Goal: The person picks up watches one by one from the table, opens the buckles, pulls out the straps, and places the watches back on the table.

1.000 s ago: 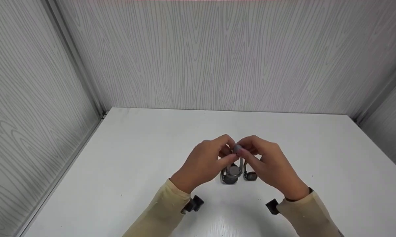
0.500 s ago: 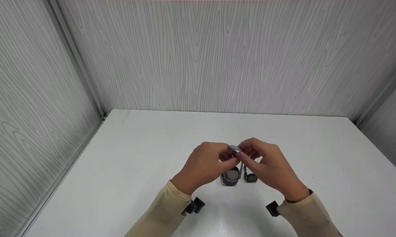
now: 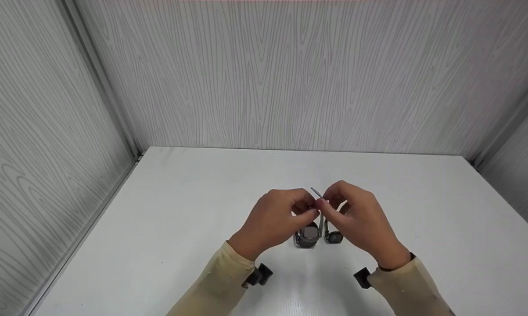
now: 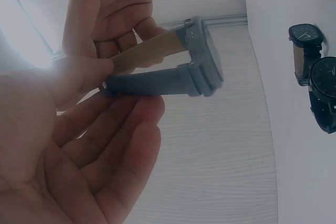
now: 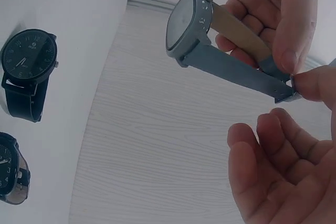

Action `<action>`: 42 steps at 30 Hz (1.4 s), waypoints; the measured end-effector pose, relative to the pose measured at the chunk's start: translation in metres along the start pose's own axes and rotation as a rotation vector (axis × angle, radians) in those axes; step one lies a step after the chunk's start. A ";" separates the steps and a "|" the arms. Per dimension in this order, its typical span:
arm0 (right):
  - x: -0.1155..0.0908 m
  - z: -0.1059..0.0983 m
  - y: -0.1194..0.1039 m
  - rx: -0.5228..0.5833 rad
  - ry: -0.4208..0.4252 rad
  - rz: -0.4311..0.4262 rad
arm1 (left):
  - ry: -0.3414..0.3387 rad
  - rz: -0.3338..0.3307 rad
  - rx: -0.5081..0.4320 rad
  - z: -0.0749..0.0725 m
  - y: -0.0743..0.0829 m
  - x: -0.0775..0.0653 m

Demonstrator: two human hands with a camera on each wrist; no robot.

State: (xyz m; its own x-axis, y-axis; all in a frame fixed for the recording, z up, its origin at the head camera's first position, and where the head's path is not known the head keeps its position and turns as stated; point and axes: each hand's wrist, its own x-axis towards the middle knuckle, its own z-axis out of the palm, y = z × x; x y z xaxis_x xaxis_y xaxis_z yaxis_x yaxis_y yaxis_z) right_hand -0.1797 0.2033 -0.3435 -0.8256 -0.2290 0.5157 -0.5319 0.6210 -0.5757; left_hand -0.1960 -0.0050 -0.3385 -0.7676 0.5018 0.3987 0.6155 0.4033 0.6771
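Between my two hands hangs a wristwatch (image 5: 182, 20) with a grey-blue strap, tan on its inner side, folded into a loop. My left hand (image 3: 274, 219) pinches the strap, its thumb near the buckle end in the right wrist view. My right hand (image 3: 360, 219) pinches the strap at the buckle (image 5: 287, 94), thumb pressed against it, other fingers relaxed below. In the head view, a thin strap tip (image 3: 315, 192) sticks up between the fingertips. The dial points away from the hands, and the head view overlaps it with a watch on the table.
Two more watches lie on the white table (image 3: 202, 197) under the hands: a round black one (image 5: 30, 56) and a squarish one (image 4: 305, 34). Wood-grain panels (image 3: 264, 74) enclose the back and sides. Small black blocks (image 3: 259, 274) sit at both wrists.
The strap tip between the fingertips has turned from a broad grey end to a thin edge pointing up and left. Both hands stay nearly in place.
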 end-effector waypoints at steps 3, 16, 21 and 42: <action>0.000 0.000 -0.001 -0.003 0.013 0.004 | -0.002 -0.003 0.001 0.000 0.000 0.000; 0.001 -0.001 -0.003 -0.006 0.012 0.044 | 0.010 -0.017 0.045 0.002 0.000 0.001; 0.000 -0.003 -0.004 0.032 -0.081 0.158 | 0.004 -0.027 0.066 0.004 -0.001 0.001; 0.001 -0.006 -0.005 0.116 -0.128 0.223 | -0.021 -0.025 0.036 0.005 0.000 0.000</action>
State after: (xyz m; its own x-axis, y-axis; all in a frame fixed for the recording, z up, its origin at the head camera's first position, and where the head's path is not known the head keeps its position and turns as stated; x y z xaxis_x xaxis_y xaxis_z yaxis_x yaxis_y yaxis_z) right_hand -0.1767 0.2045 -0.3364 -0.9379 -0.1937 0.2876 -0.3460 0.5787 -0.7385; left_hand -0.1955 -0.0012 -0.3414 -0.7790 0.5073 0.3685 0.6025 0.4427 0.6641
